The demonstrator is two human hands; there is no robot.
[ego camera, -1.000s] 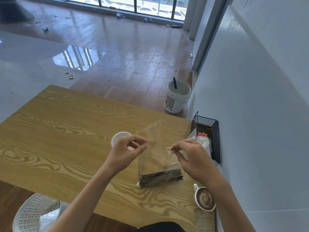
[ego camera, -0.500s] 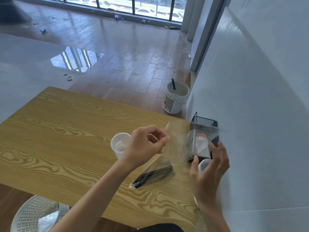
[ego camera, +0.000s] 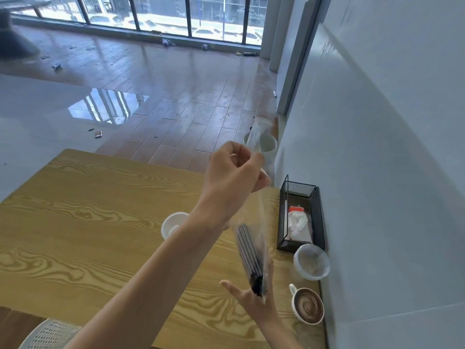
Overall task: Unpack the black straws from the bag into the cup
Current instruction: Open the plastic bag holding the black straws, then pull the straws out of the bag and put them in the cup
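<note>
Holding: black straws [ego camera: 250, 256], bundled in a clear bag [ego camera: 254, 217] that I have hanging upright above the wooden table [ego camera: 83, 222].
Left hand [ego camera: 234, 177]: raised, fingers pinching the bag's top.
Right hand [ego camera: 254, 298]: palm up, fingers spread, under the bag's bottom end.
Cup [ego camera: 173, 224]: white, on the table, behind my left forearm.
Nearby: black mesh tray [ego camera: 300, 217], clear plastic cup [ego camera: 312, 261], coffee cup [ego camera: 307, 306], all by the wall.

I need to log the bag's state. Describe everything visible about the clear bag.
The clear bag is thin, see-through plastic, hanging nearly upright above the wooden table. The left hand pinches its upper part; the open right hand touches its bottom end. The black straws sit bundled in its lower half.
</note>
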